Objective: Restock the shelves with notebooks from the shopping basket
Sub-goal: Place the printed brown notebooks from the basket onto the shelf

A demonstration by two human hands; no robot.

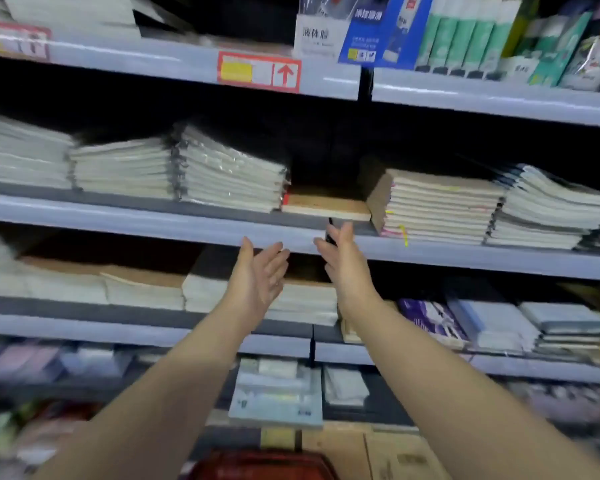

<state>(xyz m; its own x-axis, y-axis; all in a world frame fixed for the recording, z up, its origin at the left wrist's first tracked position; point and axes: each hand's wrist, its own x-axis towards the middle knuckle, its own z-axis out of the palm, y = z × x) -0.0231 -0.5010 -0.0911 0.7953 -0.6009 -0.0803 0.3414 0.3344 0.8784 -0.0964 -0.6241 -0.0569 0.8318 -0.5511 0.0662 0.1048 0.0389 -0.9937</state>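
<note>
A thin brown-covered notebook (326, 202) lies flat in a gap on the middle shelf (153, 225), between a tall stack of wrapped white notebooks (229, 174) and a brown-covered stack (437, 206). My left hand (258, 271) and my right hand (343, 261) are raised just below that gap, in front of the shelf edge. Both palms face each other with fingers straight and hold nothing. The red shopping basket (264, 465) shows at the bottom edge, its contents hidden.
More notebook stacks (25, 157) fill the middle shelf to the left and right. The shelf below holds brown and white stacks (142, 289) and purple and blue packs (465, 320). Glue boxes (465, 32) stand on the top shelf. Cardboard boxes (388, 455) sit by the basket.
</note>
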